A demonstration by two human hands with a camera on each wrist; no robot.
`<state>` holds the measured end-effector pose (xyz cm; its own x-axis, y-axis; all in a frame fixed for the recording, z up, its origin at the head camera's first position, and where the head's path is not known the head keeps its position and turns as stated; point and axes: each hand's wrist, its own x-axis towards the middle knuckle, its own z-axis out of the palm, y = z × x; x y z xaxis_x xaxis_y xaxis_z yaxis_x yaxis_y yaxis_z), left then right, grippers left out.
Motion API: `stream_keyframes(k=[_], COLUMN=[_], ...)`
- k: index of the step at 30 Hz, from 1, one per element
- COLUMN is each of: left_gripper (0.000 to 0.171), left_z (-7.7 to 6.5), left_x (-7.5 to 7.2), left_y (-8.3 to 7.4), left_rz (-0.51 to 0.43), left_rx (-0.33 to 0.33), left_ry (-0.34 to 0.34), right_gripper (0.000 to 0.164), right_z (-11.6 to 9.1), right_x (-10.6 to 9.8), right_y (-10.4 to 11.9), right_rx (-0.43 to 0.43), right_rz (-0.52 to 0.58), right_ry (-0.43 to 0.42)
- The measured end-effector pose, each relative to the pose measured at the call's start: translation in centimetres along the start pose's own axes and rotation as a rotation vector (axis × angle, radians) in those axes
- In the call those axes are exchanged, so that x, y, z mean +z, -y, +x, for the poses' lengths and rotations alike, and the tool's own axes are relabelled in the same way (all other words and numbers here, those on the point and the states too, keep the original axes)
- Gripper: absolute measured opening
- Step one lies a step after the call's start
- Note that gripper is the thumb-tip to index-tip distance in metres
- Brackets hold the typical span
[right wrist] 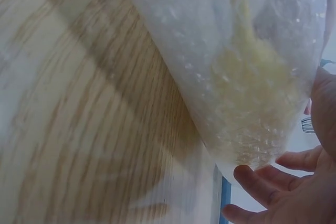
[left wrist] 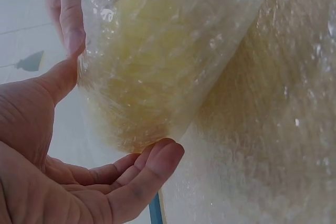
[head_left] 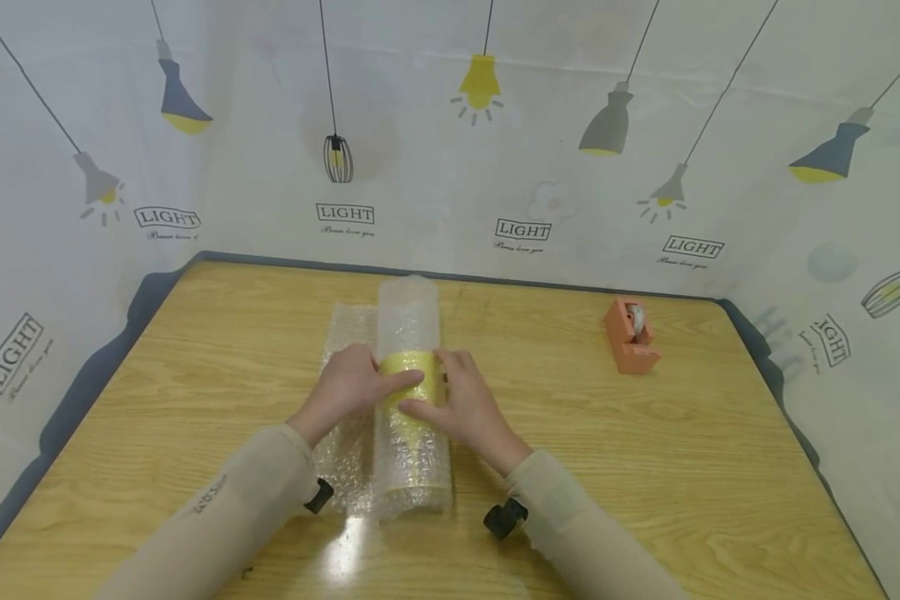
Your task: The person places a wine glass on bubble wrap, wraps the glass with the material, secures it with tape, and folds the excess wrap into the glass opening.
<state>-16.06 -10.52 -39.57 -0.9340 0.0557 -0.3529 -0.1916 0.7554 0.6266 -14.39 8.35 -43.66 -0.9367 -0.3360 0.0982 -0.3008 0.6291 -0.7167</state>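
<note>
The step in hand looks like rolling a yellow thing point(head_left: 427, 393) in bubble wrap: the roll point(head_left: 412, 454) lies near the middle of the tabletop point(head_left: 645, 467), a loose flap point(head_left: 348, 467) at its nine o'clock. The left hand point(head_left: 352, 383) grips its nine-o'clock side, the right hand point(head_left: 465, 408) its three-o'clock side. The next move seems to call for even pressure from both. The left wrist view shows curled fingertips point(left wrist: 165, 158) that the head view hides; only the latter shows the dispenser point(head_left: 632, 337), between two and three o'clock.
</note>
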Motion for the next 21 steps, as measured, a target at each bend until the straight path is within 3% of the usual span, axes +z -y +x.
stream_keyframes(k=[13, 21], left_gripper=[0.066, 0.065], left_z=[0.2, 0.5], left_x=[-0.4, -0.6], left_y=[0.6, 1.5], left_rz=[-0.005, -0.007], left_rx=[-0.075, -0.078], left_ry=[0.024, 0.047], right_gripper=[0.075, 0.079], right_z=[-0.1, -0.4], right_x=[-0.7, -0.8], right_y=[-1.3, -1.5], right_rx=[0.044, 0.088], right_rz=[0.153, 0.117], right_ry=[0.061, 0.131])
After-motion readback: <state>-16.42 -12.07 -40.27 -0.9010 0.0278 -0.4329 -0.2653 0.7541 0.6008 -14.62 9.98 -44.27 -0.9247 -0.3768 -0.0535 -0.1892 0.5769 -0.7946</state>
